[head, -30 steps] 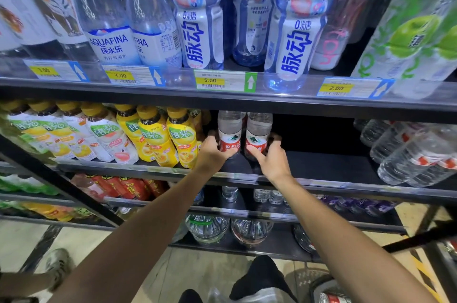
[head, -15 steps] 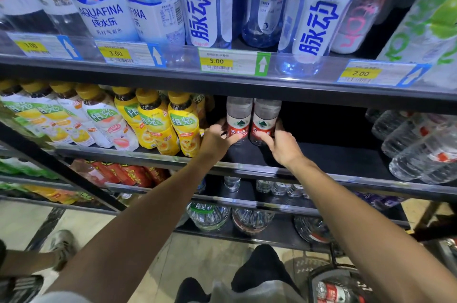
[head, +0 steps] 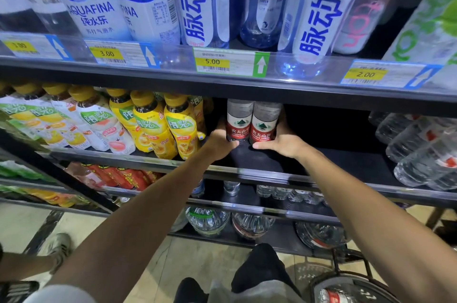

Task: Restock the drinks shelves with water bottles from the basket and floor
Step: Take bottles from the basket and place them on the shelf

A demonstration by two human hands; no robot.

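Fingers curled around the bases, the left hand (head: pixel 220 145) and right hand (head: pixel 284 142) are gripping two upright, touching Nongfu Spring water bottles (head: pixel 251 121) on the black middle shelf (head: pixel 346 166), risking toppling them against the neighbouring yellow-capped tea bottles (head: pixel 181 127) if pushed unevenly.
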